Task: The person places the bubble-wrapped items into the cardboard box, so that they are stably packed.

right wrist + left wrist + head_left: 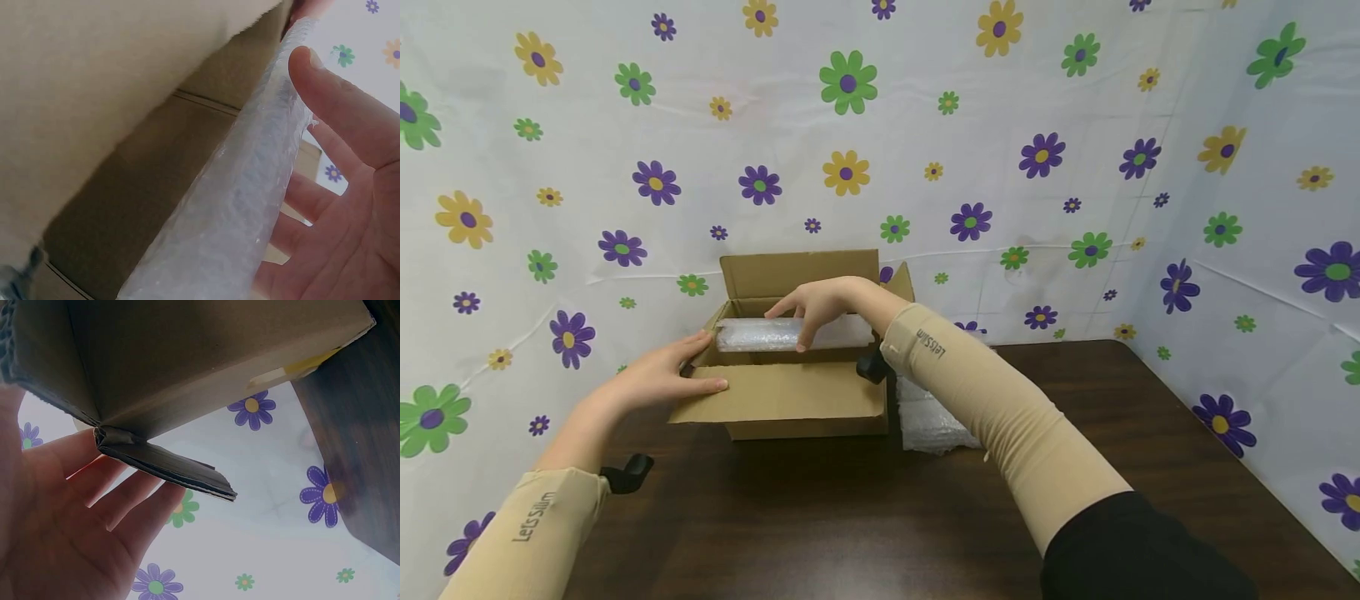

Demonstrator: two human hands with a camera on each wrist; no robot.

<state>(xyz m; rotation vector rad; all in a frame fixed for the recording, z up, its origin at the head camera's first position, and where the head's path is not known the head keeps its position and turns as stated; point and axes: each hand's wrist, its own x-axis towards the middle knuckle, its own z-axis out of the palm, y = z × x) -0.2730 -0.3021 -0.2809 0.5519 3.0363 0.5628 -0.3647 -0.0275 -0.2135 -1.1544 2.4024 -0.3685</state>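
Note:
An opened cardboard box (805, 427) stands on the table with its flaps spread. My left hand (658, 375) holds the box's left front corner, thumb on the front flap (790, 392). In the left wrist view, its fingers reach behind the folded side flap (178, 472). A long bubble-wrapped package (756, 335) lies level across the box opening. My right hand (823, 304) grips the package from above, thumb on the near side and fingers over the far side. The right wrist view shows the clear wrap (225, 187) between thumb and fingers; what is inside it is hidden.
A piece of bubble wrap (932, 421) lies on the dark wooden table (850, 517) just right of the box, partly hidden by my right arm. The box's back flap (801, 275) stands up near the flower-patterned wall cloth (910, 100).

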